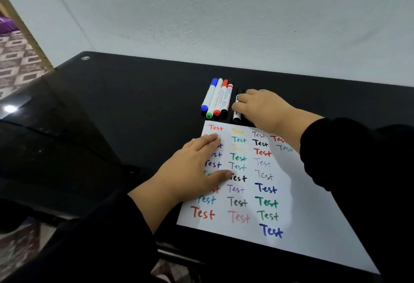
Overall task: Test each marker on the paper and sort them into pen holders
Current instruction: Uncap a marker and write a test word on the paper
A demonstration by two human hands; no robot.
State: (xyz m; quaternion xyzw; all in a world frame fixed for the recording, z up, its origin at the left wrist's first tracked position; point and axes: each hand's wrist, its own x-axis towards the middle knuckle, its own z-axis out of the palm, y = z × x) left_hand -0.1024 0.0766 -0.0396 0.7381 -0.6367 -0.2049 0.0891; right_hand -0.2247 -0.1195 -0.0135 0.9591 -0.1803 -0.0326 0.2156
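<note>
Your right hand [262, 108] curls its fingers over a white-barrelled marker with a black end [236, 115], which lies on the glossy black tabletop [134, 103] just beyond the top edge of the paper; the fingers look closed on it, probably to pick it up for its test stroke. Your left hand [197, 166] lies flat with straight, slightly spread fingers on the white sheet of paper covered in coloured "Test" words [291, 204], likely to keep it from sliding while you write. Just left of the gripped marker, four more white markers [216, 99] lie side by side, touching, with blue, green, red and black ends, so the next one is close by. No pen holders show, so sorting looks not yet begun.
</note>
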